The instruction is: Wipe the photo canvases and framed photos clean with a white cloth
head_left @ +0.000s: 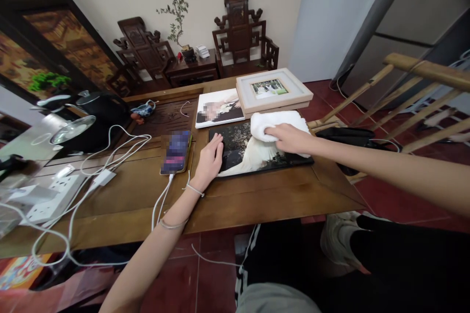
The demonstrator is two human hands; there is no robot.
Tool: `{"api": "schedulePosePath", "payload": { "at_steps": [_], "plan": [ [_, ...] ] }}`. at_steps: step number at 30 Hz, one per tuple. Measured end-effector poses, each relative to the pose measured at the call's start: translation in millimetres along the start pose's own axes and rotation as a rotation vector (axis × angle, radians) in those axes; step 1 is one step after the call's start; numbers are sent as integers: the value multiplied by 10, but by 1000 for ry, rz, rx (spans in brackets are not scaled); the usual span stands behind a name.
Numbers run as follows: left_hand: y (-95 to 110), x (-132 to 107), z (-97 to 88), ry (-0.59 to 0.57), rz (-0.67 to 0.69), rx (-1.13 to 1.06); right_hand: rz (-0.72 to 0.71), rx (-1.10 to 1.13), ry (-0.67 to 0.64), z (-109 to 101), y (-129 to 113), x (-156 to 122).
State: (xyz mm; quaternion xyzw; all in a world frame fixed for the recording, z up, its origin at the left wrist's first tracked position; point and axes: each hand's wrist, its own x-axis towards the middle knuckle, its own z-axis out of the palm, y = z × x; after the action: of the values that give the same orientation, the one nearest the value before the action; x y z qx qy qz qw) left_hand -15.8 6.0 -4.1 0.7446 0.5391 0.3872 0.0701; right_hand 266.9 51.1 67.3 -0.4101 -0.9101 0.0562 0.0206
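Observation:
A dark photo panel (235, 144) showing a white dress lies flat on the wooden table (235, 208). My left hand (210, 160) rests at the panel's left edge, its fingers stretched out and holding nothing. Over the panel's upper right part, my right hand (288, 138) grips a bunched white cloth (281, 124), which covers that corner. Behind the panel lies a white-edged photo panel (220, 107). To the right of that one, a light wooden picture frame (308, 94) with a small photo lies on top of another frame.
A phone (176, 151) on a charging cable lies left of my left hand. Further left are tangled white cables, a power strip (55, 198) and a black kettle (101, 105). A bamboo chair (414, 66) stands beyond the table's right end.

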Motion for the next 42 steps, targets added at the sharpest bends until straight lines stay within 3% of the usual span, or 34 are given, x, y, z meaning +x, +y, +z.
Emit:
{"api": "schedulePosePath", "payload": {
  "at_steps": [5,11,15,18,22,25,28,32,37,42],
  "plan": [
    [35,-1,-3,-15,-7,-43,69,69,18,-110,-303,528],
    [60,-4,-36,-39,-8,-24,-173,166,-25,-168,-746,1164],
    [81,-8,-50,-51,10,0,-252,151,-76,-230,-812,1243],
    [59,-8,-25,-37,11,-4,-216,136,-93,-277,-638,1087],
    [13,-6,7,-17,9,-12,-160,117,-99,-282,-157,704],
    [-8,-8,11,-5,9,-11,-96,35,-88,-216,245,369],
    [-44,-13,23,-8,-2,-1,-17,-78,-107,-103,481,42],
    [-139,-30,81,-39,-38,-15,-9,-67,-121,67,387,-378],
    [-215,-49,136,-57,-73,-35,-176,-26,-155,166,-13,-860],
    [-207,-49,132,-76,-78,-21,-258,22,-196,103,-185,-969]
  ]
}}
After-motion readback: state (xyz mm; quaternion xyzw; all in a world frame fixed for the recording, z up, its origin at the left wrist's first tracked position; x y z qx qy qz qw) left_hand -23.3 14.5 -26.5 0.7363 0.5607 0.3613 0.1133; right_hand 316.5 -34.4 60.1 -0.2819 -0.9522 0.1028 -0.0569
